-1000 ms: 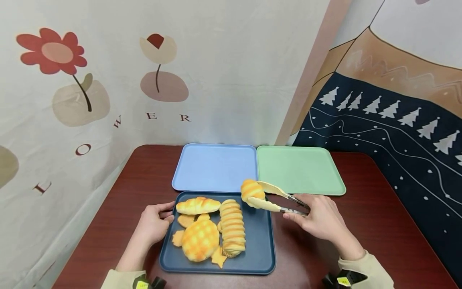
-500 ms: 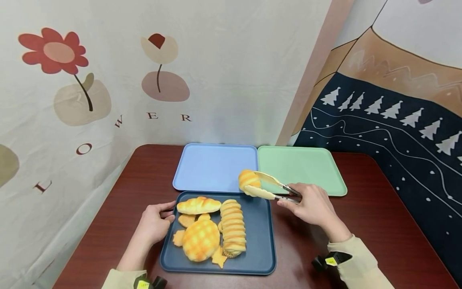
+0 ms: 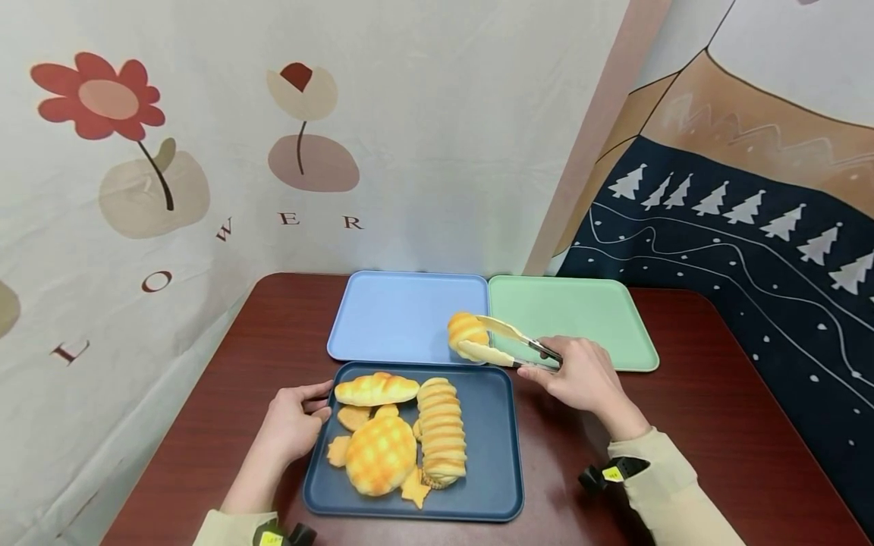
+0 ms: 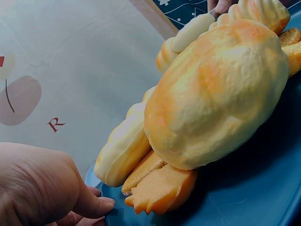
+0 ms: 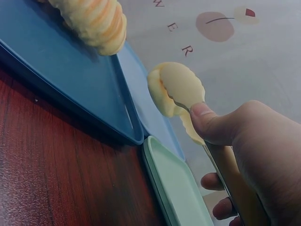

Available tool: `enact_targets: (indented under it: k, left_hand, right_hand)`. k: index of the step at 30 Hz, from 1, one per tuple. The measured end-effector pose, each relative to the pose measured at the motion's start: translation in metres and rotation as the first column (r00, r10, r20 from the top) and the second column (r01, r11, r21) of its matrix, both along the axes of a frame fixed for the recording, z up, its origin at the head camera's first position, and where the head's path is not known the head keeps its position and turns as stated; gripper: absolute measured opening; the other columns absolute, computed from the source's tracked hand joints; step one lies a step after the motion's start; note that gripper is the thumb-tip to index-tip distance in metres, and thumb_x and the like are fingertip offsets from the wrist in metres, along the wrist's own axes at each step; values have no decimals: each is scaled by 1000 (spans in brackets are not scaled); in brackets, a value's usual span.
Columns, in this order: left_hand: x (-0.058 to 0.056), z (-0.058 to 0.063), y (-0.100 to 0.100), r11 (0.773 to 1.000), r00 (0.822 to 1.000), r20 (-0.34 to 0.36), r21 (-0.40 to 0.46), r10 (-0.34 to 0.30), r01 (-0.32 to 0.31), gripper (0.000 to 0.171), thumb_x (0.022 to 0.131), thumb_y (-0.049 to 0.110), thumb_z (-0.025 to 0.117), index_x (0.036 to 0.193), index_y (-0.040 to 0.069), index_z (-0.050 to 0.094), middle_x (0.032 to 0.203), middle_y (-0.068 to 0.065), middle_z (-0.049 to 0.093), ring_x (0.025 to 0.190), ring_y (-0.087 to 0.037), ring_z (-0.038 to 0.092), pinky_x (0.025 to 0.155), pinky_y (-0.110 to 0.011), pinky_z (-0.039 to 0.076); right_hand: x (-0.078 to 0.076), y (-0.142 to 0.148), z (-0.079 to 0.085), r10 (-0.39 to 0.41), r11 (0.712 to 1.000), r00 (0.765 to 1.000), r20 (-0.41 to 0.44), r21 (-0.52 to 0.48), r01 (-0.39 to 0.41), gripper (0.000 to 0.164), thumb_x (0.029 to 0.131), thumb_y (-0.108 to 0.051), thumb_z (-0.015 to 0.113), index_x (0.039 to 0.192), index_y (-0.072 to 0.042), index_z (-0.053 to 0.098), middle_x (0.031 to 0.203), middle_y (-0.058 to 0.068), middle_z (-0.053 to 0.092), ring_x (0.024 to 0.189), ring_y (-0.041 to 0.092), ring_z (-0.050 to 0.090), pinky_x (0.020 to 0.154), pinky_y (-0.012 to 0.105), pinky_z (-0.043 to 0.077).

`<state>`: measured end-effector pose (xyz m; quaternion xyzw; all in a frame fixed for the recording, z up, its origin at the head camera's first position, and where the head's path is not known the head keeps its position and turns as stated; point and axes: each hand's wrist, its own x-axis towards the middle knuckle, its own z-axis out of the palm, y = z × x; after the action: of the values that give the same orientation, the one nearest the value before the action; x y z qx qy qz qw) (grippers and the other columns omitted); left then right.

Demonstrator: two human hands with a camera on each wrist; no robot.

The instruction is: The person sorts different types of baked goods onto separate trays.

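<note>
Tongs (image 3: 486, 353) with two slim metal arms and two cream-coloured, wavy-edged tips lie in your right hand (image 3: 580, 375), whose grip is clamped round the metal. Between the tips you hold one small roll (image 3: 467, 329), plump and rounded, banded pale and golden; it is raised off the tabletop (image 3: 717, 394), over the near right part of the light blue tray (image 3: 403, 315). Your left hand (image 3: 293, 425) touches the left rim of the dark blue tray (image 3: 490, 470); whether that grip pinches the rim or merely rests against it, you cannot tell from these views.

Three smooth, round-cornered trays lie before you: the dark blue one near, the light blue one far, and the green tray (image 3: 573, 318) at far right, just beside the light blue. The near one bears three larger breads: one glossy, tapered crescent roll (image 3: 377, 389) at far left, one domed, faintly dimpled lattice bun (image 3: 380, 455) nearer you, and one long ridged roll (image 3: 441, 432) to their right. At least five flat, matte biscuits (image 3: 353, 417) show around the bun, one star-shaped; overlap hides the exact count. Fine wood grain marks the reddish-brown tabletop.
</note>
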<state>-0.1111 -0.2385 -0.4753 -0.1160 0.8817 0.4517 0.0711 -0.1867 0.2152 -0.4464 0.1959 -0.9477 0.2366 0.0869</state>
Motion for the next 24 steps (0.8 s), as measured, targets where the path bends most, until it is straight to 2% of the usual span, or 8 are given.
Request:
enact_targets:
  k: [6,10,15,24]
  left_hand:
    - [0,1,0,1000,1000,-8,-1,0,0,49,97,-7,66,146,-2,61,119,-21,72,104,-27,72,78,-37,62]
    - [1,1,0,1000,1000,-4,-4,5,-5,50,97,-7,66,146,-2,61,119,-21,72,103,-27,72,79,-38,62]
    - [1,1,1,1000,1000,2,-3,9,-9,50,98,-6,66,147,-2,61,119,-21,71,102,-26,72,80,-39,62]
    - [1,-1,1,1000,1000,15,-4,21,-21,50,98,-6,66,148,0,61,119,-19,71,103,-26,72,81,-40,62]
  right_hand:
    - [-7,-2,-2,13,1000,1000,0,5,-13,49,87,-55,83,114,-14,80,72,-12,58,65,13,51,56,34,39]
    - [-10,-5,-5,13,1000,1000,11,6,-13,49,87,-55,83,114,-14,81,76,-10,62,66,12,52,57,35,39]
    - [-13,-8,-8,-1,1000,1000,18,11,1,52,86,-56,84,120,-16,81,89,-7,72,69,11,55,59,34,41]
    - [-17,-10,-13,-20,999,999,49,37,19,63,86,-59,82,127,-12,78,102,-1,76,75,13,58,62,34,44]
